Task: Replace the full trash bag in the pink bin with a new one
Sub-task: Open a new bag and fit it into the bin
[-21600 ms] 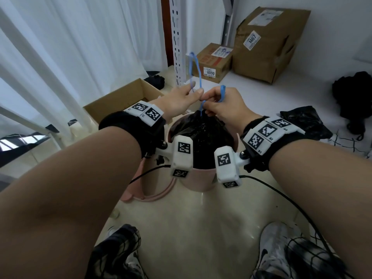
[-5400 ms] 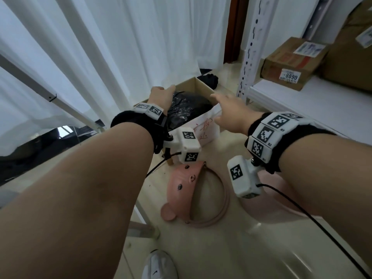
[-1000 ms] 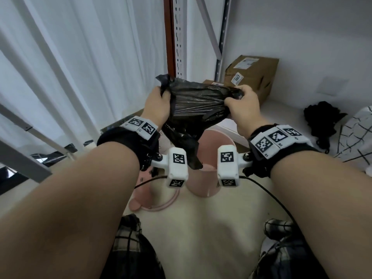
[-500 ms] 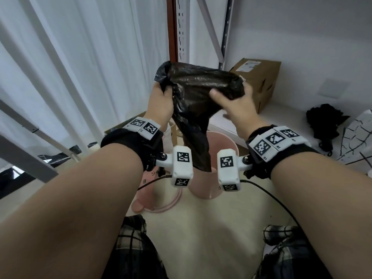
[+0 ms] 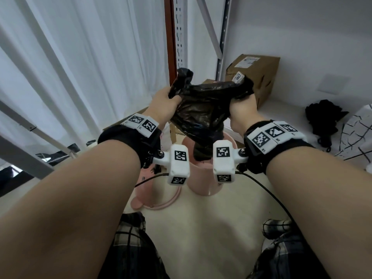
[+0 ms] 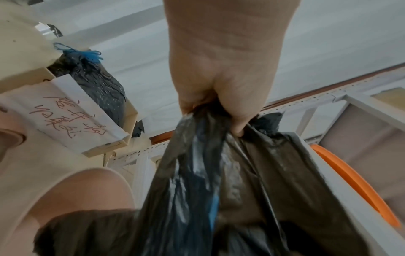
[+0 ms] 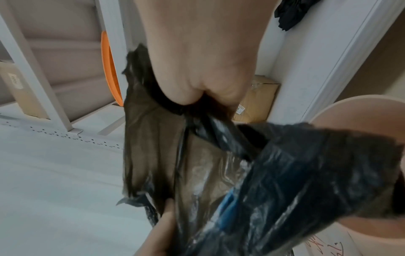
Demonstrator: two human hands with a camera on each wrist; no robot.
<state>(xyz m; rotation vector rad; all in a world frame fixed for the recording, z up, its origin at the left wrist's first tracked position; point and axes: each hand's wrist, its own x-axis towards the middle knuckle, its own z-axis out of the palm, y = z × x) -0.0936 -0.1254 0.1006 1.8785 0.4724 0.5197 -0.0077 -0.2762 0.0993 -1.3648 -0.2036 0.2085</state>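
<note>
A new black trash bag [image 5: 201, 111] hangs in the air above the pink bin [image 5: 203, 186]. My left hand [image 5: 165, 101] grips the bag's top left edge and my right hand [image 5: 243, 109] grips its top right edge, stretching the top between them. The bag's lower end dangles into the bin's mouth. In the left wrist view my fingers [image 6: 228, 110] are curled round the crumpled plastic [image 6: 219, 190]. The right wrist view shows the bag [image 7: 197, 164] bunched in my right fist, with the bin's rim [image 7: 350, 107] at the right. The full bag [image 6: 96, 81], tied with blue string, lies in a cardboard box [image 6: 92, 138].
The bin's pink lid [image 5: 153, 198] lies on the floor left of the bin. Brown cardboard boxes [image 5: 255, 77] sit on a low white shelf behind. A metal rack upright [image 5: 179, 31] and white curtains stand at the back. Black cloth [image 5: 324, 115] lies at right.
The bag has come down from its raised position. My right hand, open against the bag half a second ago, now grips its top right edge, and the top is pulled wide.
</note>
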